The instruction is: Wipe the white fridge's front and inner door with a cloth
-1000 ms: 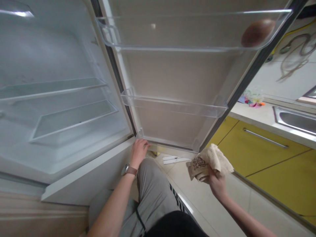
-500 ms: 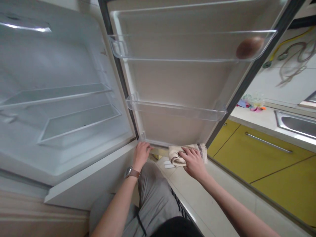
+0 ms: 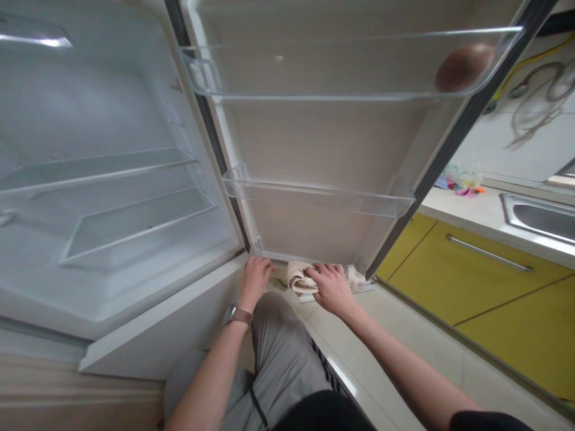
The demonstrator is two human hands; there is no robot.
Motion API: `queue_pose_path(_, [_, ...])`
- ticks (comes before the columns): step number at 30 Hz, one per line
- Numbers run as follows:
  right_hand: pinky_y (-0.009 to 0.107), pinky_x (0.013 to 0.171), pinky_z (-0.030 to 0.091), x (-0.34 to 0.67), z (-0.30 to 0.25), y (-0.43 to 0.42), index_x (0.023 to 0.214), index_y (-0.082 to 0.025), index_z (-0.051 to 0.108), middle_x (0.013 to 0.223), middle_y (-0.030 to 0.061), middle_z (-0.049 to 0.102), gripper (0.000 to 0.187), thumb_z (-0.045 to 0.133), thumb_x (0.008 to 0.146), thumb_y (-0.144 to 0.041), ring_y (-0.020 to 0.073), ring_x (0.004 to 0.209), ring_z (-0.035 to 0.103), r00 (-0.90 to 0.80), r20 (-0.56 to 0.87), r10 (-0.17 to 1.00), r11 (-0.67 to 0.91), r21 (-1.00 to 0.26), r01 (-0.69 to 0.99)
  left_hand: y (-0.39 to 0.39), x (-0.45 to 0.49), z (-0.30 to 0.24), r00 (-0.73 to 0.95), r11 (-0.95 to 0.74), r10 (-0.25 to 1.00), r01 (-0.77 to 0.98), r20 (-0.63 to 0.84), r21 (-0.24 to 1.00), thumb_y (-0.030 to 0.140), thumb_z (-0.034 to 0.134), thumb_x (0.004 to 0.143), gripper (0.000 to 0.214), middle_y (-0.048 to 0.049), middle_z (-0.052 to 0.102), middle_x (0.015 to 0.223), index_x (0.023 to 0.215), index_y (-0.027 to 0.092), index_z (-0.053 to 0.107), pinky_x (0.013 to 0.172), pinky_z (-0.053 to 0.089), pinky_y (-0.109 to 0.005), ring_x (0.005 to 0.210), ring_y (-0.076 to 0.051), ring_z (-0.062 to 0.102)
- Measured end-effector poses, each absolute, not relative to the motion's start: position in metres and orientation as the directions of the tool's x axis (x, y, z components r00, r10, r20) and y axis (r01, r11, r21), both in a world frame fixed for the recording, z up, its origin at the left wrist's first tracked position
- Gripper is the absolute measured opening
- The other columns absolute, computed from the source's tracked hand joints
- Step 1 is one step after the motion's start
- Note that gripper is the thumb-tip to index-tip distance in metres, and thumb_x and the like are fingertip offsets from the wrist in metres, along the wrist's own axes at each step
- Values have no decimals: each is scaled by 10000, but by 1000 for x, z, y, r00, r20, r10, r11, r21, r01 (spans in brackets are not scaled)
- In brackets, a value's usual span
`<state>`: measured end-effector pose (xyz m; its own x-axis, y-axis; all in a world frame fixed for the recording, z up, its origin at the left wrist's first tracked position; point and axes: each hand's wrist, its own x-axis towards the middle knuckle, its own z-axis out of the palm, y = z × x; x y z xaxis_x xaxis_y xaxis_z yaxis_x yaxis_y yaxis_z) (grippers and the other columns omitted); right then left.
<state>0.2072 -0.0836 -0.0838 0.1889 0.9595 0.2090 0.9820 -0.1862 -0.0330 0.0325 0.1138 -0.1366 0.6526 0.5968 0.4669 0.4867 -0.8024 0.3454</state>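
Note:
I face an open fridge with its door [image 3: 323, 137] swung wide. My left hand [image 3: 254, 280] grips the bottom corner of the door near the hinge, fingers curled over the edge; a watch sits on that wrist. My right hand [image 3: 329, 287] presses a beige patterned cloth [image 3: 299, 279] against the door's bottom edge, fingers closed over it. The cloth's other end shows at the right of my hand. A brown round fruit [image 3: 464, 67] lies in the clear upper door bin [image 3: 314, 90].
Glass shelves [image 3: 117, 209] sit inside the fridge cavity. A lower clear door bin [image 3: 314, 200] spans the door. Yellow cabinets [image 3: 489, 281] with a metal handle stand at the right under a counter with a steel sink [image 3: 539, 218]. My grey-trousered knee [image 3: 278, 353] is below.
My right hand brought the cloth from the air down to the door's bottom edge, then slid it left toward my left hand. The left hand has stayed on the door corner.

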Motion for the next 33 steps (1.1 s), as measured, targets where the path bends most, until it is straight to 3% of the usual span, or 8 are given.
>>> queue_pose_path(12, [338, 805, 321, 246, -81, -112, 1274, -271, 627, 1156, 46, 701, 398, 548, 892, -194, 222, 999, 601, 150, 227, 962, -137, -70, 988, 112, 34, -136, 646, -788, 616, 522, 452, 328, 304, 690, 971, 177, -69, 683, 908, 817, 226, 650, 841, 459, -412, 968, -304, 585])
queue_pose_path(20, [370, 875, 326, 245, -109, -114, 1239, -213, 687, 1199, 104, 703, 376, 590, 877, -249, 250, 1007, 586, 86, 416, 905, -122, 61, 991, 111, 32, -131, 650, -780, 626, 528, 431, 335, 283, 648, 989, 170, -74, 678, 904, 832, 225, 677, 840, 461, -417, 968, -306, 587])
queue_pose_path(33, [394, 894, 330, 247, -123, -110, 1205, -212, 693, 1165, 94, 718, 343, 582, 898, -315, 253, 984, 577, 75, 534, 842, -126, 59, 990, 111, 34, -131, 644, -767, 642, 542, 417, 344, 216, 594, 1010, 186, -73, 699, 935, 852, 223, 691, 863, 452, -406, 979, -291, 585])
